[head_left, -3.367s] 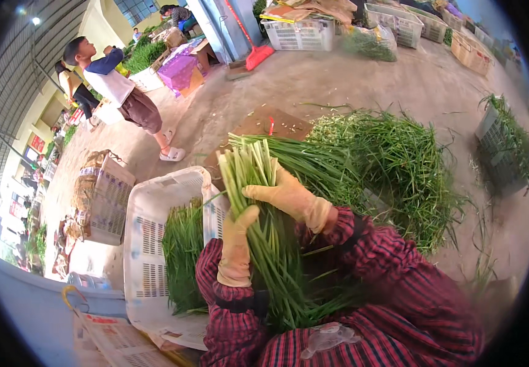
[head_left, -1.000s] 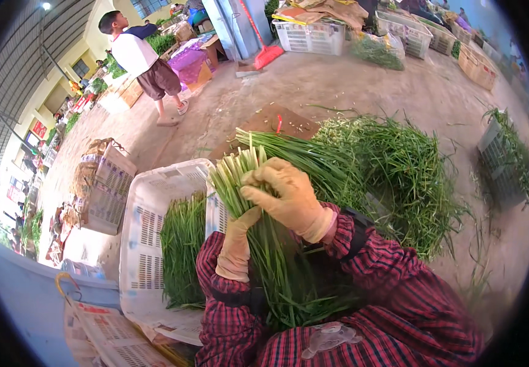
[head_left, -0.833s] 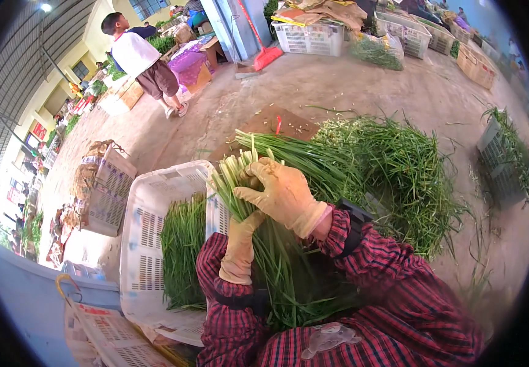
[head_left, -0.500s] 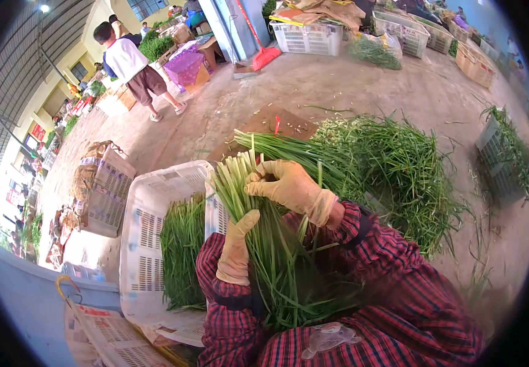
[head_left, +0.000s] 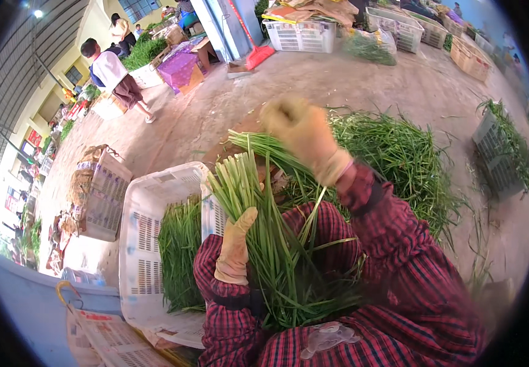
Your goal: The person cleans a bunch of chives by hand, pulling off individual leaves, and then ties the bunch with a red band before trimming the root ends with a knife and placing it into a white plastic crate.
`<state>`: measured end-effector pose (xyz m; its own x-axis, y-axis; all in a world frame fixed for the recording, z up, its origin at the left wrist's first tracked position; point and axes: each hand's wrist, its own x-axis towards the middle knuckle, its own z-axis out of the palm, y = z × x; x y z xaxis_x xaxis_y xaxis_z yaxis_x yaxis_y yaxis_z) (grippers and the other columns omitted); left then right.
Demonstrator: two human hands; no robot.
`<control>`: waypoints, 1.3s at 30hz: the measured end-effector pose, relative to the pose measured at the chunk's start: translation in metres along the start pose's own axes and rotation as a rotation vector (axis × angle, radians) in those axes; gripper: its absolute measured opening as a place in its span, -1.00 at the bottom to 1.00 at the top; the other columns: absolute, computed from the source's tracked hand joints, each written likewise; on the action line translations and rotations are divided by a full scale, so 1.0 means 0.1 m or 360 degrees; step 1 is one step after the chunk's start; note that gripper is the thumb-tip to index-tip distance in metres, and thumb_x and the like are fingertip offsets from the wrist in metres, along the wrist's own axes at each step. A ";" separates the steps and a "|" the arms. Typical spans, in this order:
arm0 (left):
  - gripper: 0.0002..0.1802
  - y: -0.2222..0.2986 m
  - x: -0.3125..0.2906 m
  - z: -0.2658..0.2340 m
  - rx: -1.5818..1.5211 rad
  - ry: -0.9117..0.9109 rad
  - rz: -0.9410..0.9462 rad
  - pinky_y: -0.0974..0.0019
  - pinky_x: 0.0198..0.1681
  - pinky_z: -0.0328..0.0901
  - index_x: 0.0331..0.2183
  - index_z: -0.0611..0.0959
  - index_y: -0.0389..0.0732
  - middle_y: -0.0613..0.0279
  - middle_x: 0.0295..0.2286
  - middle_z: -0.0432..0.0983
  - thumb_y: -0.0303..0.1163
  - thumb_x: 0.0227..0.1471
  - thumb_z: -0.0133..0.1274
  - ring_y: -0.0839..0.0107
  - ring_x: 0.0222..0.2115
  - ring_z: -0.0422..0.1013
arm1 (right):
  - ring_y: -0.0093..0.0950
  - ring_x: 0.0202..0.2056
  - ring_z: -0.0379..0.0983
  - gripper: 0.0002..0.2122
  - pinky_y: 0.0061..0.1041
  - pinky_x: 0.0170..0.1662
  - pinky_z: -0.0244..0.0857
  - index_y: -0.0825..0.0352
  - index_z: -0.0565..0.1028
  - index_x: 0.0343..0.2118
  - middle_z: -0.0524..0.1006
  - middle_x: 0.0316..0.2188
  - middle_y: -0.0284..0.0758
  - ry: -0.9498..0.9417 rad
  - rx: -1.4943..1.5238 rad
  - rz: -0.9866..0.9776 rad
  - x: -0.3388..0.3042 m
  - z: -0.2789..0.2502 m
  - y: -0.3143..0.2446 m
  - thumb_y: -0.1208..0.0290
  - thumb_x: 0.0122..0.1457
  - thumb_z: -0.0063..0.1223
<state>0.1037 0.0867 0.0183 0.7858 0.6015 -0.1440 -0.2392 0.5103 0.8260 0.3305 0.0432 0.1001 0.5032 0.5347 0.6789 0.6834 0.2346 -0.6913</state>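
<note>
My left hand (head_left: 237,244), in a pale rubber glove, is closed round a thick bunch of garlic chives (head_left: 270,238). Its pale stem ends point up and away; the dark green leaves hang down over my lap. My right hand (head_left: 304,134), gloved too, is raised above the far pile and smeared by motion, so its fingers cannot be made out. Behind and below it lies a loose row of chives (head_left: 252,142) with pale ends to the left. Farther right spreads a large heap of chives (head_left: 405,159) on the floor.
At my left stands a white plastic crate (head_left: 139,244) with bundled chives (head_left: 182,251) inside. Another crate (head_left: 102,189) is beyond it. A leaf-filled crate (head_left: 499,159) stands far right. A red broom (head_left: 258,56) leans by a pillar; a person (head_left: 114,76) walks at upper left.
My right hand has left the bunch and moved up and to the right, away from the stem ends. My left hand still holds the bunch. The person in the background has stepped farther left.
</note>
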 end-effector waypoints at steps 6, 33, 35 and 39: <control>-0.33 0.05 -0.05 0.02 -0.0193 -0.0071 -0.0070 0.26 -0.01 0.44 0.19 0.43 -0.20 0.26 0.06 0.47 -0.31 0.06 0.22 0.37 -0.07 0.47 | -0.66 -0.36 0.42 -0.73 -0.67 -0.34 0.32 0.34 0.50 -0.01 0.56 -0.25 -0.47 0.0175 0.0801 0.0833 0.10 -0.36 0.51 0.36 0.28 0.13; -0.47 0.10 -0.05 -0.04 -0.0124 0.0038 -0.0087 0.28 -0.24 0.56 0.08 0.50 -0.27 0.14 -0.13 0.58 -0.57 0.04 0.20 0.32 -0.26 0.59 | -0.73 -0.59 0.38 -0.85 -0.69 -0.52 0.24 0.24 0.53 -0.41 0.50 -0.61 -0.50 -0.0939 0.1101 0.1091 -0.47 0.31 -0.12 0.32 0.23 0.22; -0.45 0.09 -0.02 -0.07 -0.0038 0.0128 -0.0142 0.28 -0.25 0.56 0.08 0.49 -0.27 0.15 -0.14 0.59 -0.57 0.02 0.22 0.32 -0.27 0.59 | -0.73 -0.60 0.36 -0.86 -0.67 -0.52 0.23 0.23 0.52 -0.42 0.49 -0.61 -0.51 -0.0892 0.1022 0.1105 -0.47 0.31 -0.13 0.33 0.22 0.23; -0.42 0.02 0.03 -0.05 -0.0121 0.0051 -0.0101 0.31 -0.27 0.55 0.07 0.51 -0.23 0.18 -0.15 0.59 -0.59 -0.03 0.27 0.34 -0.27 0.58 | -0.74 -0.60 0.33 -0.86 -0.67 -0.53 0.20 0.23 0.51 -0.42 0.48 -0.61 -0.52 -0.0765 0.0926 0.1090 -0.48 0.30 -0.18 0.34 0.21 0.23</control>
<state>0.1031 0.0928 0.0169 0.7823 0.5852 -0.2134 -0.2331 0.5927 0.7709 0.2778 0.0378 0.0722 0.3362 0.9417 0.0095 -0.0990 0.0454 -0.9941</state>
